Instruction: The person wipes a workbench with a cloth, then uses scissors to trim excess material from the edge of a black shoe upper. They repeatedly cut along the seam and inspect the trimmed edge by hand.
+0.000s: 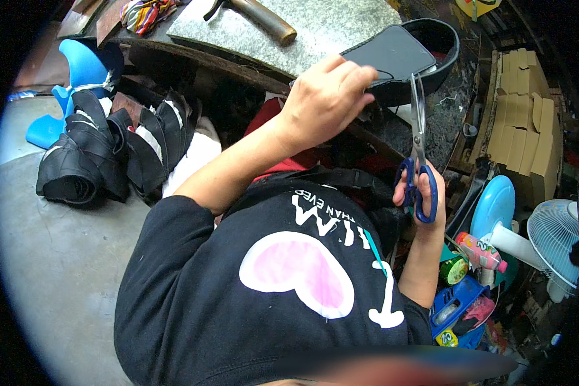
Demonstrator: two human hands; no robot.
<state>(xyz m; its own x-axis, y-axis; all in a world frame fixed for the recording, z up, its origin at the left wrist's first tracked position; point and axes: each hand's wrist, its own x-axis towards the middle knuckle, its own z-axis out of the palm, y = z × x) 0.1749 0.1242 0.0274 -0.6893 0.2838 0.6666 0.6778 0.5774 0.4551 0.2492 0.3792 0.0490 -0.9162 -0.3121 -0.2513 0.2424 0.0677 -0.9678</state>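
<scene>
My right hand [424, 193] has its fingers through the handles of blue-handled scissors [419, 138]. The blades point away from me, slightly apart. Their tips reach the near right corner of a smooth dark grey panel [395, 51] with rounded corners. Behind and to the right of that panel is a black, open, curved-rim piece [447, 38]; I cannot tell whether the two are joined. My left hand [328, 100] is closed in a pinch at the panel's near left side. A thin black thread [386, 73] loops out by its fingertips.
A hammer [264, 20] lies on a grey stone slab [321, 32] at the far side. Bundled black strips [83, 151] and a blue fan blade [83, 64] are at left. At right stand folded cardboard [521, 116], a fan [553, 238], a pink bottle [479, 251] and a blue basket [457, 305].
</scene>
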